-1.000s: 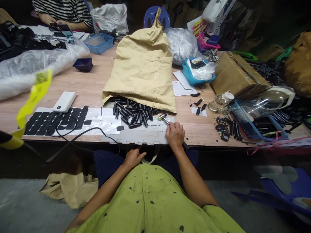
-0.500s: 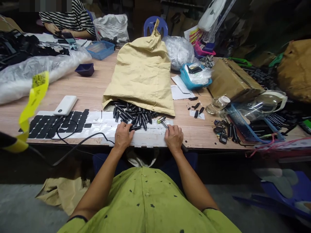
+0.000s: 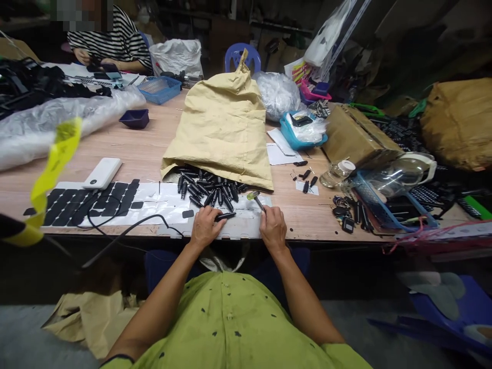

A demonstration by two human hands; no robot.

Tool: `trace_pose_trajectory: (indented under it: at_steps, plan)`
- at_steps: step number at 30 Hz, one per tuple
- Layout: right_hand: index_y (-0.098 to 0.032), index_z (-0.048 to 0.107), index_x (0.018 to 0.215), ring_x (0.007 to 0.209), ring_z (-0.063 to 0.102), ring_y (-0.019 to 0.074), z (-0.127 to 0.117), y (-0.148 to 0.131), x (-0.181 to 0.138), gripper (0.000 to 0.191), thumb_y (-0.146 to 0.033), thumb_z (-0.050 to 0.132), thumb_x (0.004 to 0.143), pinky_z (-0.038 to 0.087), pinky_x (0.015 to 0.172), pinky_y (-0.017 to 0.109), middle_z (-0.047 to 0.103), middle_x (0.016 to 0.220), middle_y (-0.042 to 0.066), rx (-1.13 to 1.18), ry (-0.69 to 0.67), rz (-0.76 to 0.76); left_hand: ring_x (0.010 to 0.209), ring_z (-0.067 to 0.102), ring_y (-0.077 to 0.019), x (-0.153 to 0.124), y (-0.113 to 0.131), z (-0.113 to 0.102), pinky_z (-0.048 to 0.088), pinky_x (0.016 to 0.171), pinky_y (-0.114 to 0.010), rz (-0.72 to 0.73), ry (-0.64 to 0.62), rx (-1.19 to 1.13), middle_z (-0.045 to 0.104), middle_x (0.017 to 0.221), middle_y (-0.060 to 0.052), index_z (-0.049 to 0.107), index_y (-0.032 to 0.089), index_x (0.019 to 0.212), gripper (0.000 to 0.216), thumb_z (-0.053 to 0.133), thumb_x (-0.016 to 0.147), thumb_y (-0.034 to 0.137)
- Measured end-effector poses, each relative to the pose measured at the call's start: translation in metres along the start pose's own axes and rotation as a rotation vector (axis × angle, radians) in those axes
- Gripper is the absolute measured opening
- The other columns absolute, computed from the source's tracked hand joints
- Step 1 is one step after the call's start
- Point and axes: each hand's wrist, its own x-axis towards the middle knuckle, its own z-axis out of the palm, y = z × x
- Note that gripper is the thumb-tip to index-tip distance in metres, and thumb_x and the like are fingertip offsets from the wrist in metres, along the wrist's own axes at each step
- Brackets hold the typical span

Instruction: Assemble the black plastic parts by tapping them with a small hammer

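My left hand (image 3: 205,227) rests at the table's near edge, fingers closed on a black cylindrical part (image 3: 225,217) that lies on a white sheet (image 3: 169,197). My right hand (image 3: 271,225) grips a small hammer-like tool (image 3: 256,199) with a yellow-green head, its tip pointing up toward the pile. A heap of several black cylindrical parts (image 3: 205,187) spills from the mouth of a tan paper sack (image 3: 225,128) just beyond both hands.
Black adhesive pads (image 3: 82,202), a white power bank (image 3: 102,173) and a black cable (image 3: 126,225) lie left. Blue baskets (image 3: 388,205), a cardboard box (image 3: 355,134) and a glass jar (image 3: 338,174) crowd the right. A person in stripes (image 3: 109,43) sits far left.
My left hand came up from my lap to the table and now holds one black part at the pile's near edge. My right hand stayed put on the tool.
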Motion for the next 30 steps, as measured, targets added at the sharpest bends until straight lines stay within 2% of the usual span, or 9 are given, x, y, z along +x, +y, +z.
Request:
trace_pose_trajectory:
  at_steps: [2, 5, 8, 25, 30]
  plan:
    - [-0.021, 0.066, 0.112, 0.092, 0.058, 0.0221, -0.005, -0.008, -0.009, 0.03, -0.023, 0.04, 0.099, 0.048, 0.084, 0.034, 0.062, 0.097, 0.009, 0.143, 0.005, -0.037, 0.091, 0.057, -0.0247, 0.001, 0.001, 0.001, 0.047, 0.082, -0.036, -0.028, -0.008, -0.019, 0.064, 0.092, -0.006, 0.071, 0.023, 0.098, 0.013, 0.069, 0.087, 0.031]
    - [-0.021, 0.067, 0.111, 0.094, 0.063, 0.0204, -0.01, -0.022, -0.023, 0.03, -0.026, 0.04, 0.101, 0.052, 0.086, 0.033, 0.065, 0.097, 0.008, 0.344, -0.065, -0.095, 0.089, 0.057, -0.0241, 0.004, 0.0, 0.001, 0.046, 0.081, -0.036, -0.068, -0.024, -0.05, 0.064, 0.088, -0.005, 0.073, 0.023, 0.097, 0.014, 0.072, 0.086, 0.031]
    - [-0.02, 0.068, 0.11, 0.092, 0.065, 0.0193, -0.012, -0.032, -0.03, 0.029, -0.025, 0.041, 0.1, 0.054, 0.084, 0.032, 0.067, 0.095, 0.007, 0.444, -0.133, -0.126, 0.086, 0.057, -0.0231, 0.005, 0.0, 0.001, 0.046, 0.08, -0.035, -0.082, -0.036, -0.082, 0.064, 0.085, -0.004, 0.074, 0.024, 0.096, 0.014, 0.074, 0.084, 0.032]
    - [-0.021, 0.069, 0.114, 0.089, 0.065, 0.019, -0.011, -0.043, -0.038, 0.03, -0.024, 0.042, 0.1, 0.055, 0.083, 0.033, 0.067, 0.092, 0.007, 0.465, -0.12, -0.178, 0.09, 0.057, -0.0238, 0.005, 0.001, 0.008, 0.046, 0.081, -0.036, -0.101, -0.028, -0.117, 0.067, 0.087, -0.004, 0.077, 0.027, 0.095, 0.013, 0.074, 0.084, 0.032]
    - [-0.02, 0.069, 0.112, 0.084, 0.064, 0.0182, -0.008, -0.048, -0.041, 0.03, -0.024, 0.042, 0.1, 0.055, 0.079, 0.031, 0.066, 0.089, 0.006, 0.465, -0.165, -0.224, 0.088, 0.057, -0.0237, 0.006, 0.002, 0.006, 0.046, 0.081, -0.037, -0.131, -0.047, -0.115, 0.066, 0.086, -0.004, 0.076, 0.025, 0.091, 0.01, 0.074, 0.083, 0.031]
